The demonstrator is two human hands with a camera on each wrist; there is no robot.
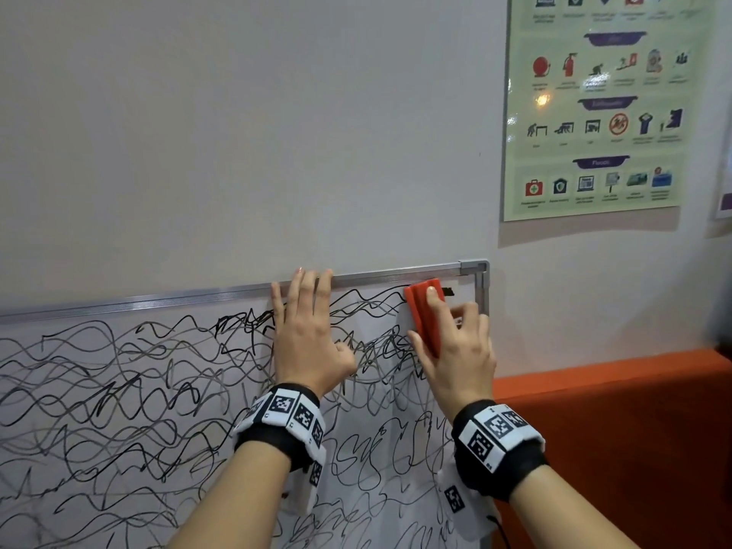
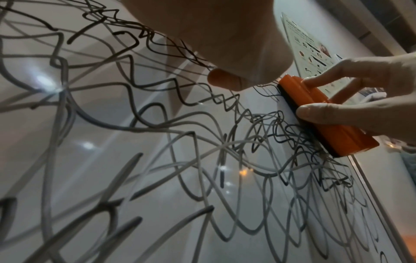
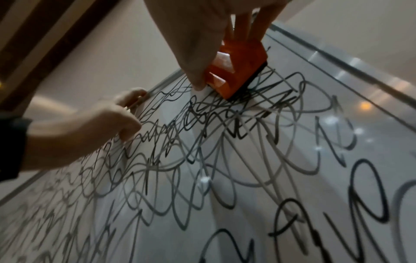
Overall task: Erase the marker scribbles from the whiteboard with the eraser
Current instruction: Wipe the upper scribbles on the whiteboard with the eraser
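The head view looks down and forward at the whiteboard [image 1: 158, 390] from above both wrists, while each wrist view sits close to the board and looks up along it, all three sharing the eraser [image 1: 426, 318] near the board's upper right corner.

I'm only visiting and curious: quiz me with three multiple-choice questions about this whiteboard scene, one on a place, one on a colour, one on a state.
1. Where on the whiteboard is the eraser?
A. bottom left
B. near the top right corner
C. centre

2. What colour is the eraser's body?
A. orange
B. blue
C. green

3. How is the left hand?
A. curled in a fist
B. gripping a marker
C. flat, fingers straight

Answers: 1 B, it sits just below the frame's corner. 2 A, orange with a dark pad. 3 C, it presses flat on the board while the right hand grips the eraser.
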